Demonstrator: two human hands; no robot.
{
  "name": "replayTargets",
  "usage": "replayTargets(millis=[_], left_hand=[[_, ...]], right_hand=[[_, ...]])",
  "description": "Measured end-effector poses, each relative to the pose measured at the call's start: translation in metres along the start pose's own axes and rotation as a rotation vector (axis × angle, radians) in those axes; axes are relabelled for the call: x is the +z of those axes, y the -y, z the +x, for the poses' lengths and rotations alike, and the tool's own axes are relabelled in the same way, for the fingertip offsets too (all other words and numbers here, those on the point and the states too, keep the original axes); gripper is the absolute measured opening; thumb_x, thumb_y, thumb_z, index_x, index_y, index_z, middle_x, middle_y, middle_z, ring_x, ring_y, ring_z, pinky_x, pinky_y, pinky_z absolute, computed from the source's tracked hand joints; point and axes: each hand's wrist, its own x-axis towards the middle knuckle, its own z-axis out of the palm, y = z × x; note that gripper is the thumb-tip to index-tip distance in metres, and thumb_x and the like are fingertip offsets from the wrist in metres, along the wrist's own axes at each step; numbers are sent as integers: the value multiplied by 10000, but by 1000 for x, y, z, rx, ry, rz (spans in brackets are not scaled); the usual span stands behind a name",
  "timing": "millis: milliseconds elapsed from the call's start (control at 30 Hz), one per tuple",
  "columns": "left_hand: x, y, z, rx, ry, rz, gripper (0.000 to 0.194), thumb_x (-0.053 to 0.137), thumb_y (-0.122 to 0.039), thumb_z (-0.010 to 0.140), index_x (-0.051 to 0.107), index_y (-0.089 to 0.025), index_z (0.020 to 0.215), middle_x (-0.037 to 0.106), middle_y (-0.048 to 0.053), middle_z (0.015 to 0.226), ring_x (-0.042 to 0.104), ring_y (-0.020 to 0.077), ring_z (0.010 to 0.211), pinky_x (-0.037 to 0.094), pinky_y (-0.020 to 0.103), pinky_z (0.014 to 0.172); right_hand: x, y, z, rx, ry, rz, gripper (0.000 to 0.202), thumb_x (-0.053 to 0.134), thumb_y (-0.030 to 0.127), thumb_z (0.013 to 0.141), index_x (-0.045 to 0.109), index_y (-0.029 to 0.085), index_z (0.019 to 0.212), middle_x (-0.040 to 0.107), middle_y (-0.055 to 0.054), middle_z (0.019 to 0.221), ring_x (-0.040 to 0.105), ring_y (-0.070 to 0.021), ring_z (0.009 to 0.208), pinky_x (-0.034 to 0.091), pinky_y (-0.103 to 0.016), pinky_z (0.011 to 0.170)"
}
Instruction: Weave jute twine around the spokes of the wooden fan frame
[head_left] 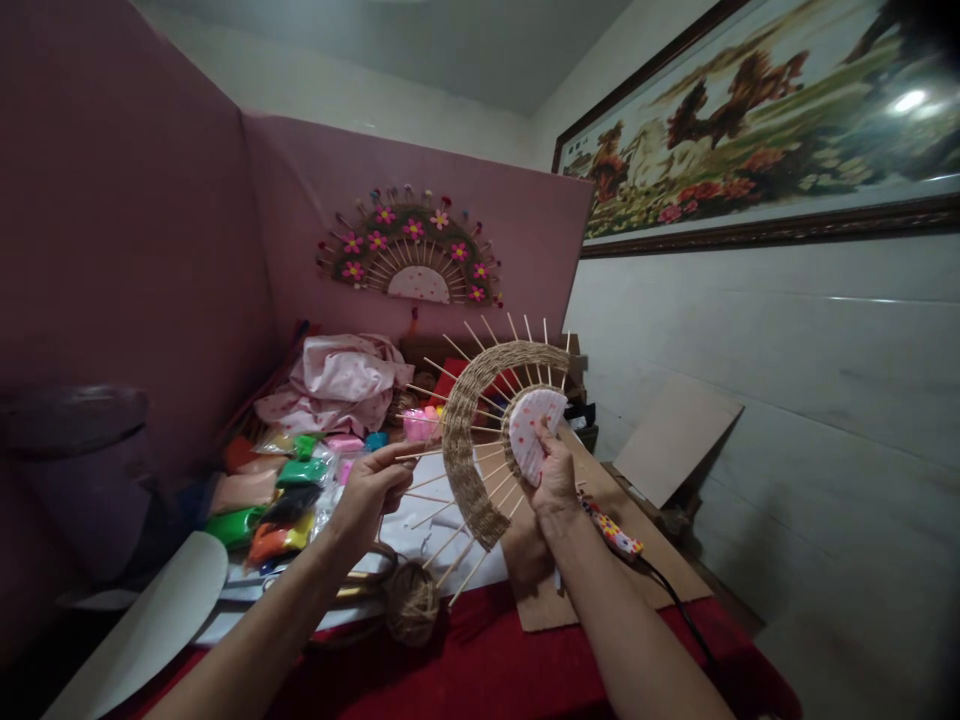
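My right hand (553, 475) grips a half-round woven fan (466, 420) by its spotted white-and-pink cloth centre, thumb on the front. Thin wooden sticks radiate from that centre through a curved band of brown twisted cord, their bare tips sticking out past it. The fan is tilted, its sticks spreading up and to the left. At its left side my left hand (377, 487) has its fingers closed at the outer end of one stick. Below the fan lies a ball of brown cord (412, 602).
Bags of coloured clay (300, 472) and pink spotted cloth (337, 380) cover the table's left. A cardboard sheet (540, 590) and a patterned tool with a black cable (619, 535) lie right. A finished flowered fan (412, 235) hangs on the pink panel.
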Motion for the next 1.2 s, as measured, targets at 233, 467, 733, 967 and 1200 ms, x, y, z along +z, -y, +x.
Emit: replayTargets(millis=[233,467,733,967,1200], left_hand=[[1,-1,-4,-39,52,15,422,563,-127,624,628,-110,1041,209,-89,518,121,30,435,47,197,413],[2,-5,-4,-58,53,-5,420,575,-128,603,642,-92,1016,213,-94,497,118,30,428,41,202,408],[4,1,-5,24,-54,195,293,628,-251,648,704,-125,901,398,-54,454,243,42,408,146,202,401],[9,3,-9,451,-121,718,222,570,-286,749,709,-193,895,670,78,888,576,188,808,407,284,716],[10,4,-14,570,-318,1237,214,501,-327,813,676,-204,812,603,29,801,544,137,682,339,237,580]], right_hand=[[-4,-3,3,1,19,-5,226,653,245,678,613,142,875,696,-9,760,651,-119,617,546,-281,702],[-3,-3,2,-10,-10,-6,223,640,227,692,616,143,897,698,-9,761,649,-116,625,550,-248,622],[-2,-3,2,-34,-35,-2,232,643,230,689,615,135,898,693,-10,767,646,-114,634,547,-251,664],[-3,-4,2,-94,-46,-75,293,669,253,662,600,133,920,684,-5,752,633,-112,605,540,-255,646],[-5,-5,6,-135,-99,-73,341,686,247,629,583,142,936,678,-2,768,638,-117,639,543,-252,628]])
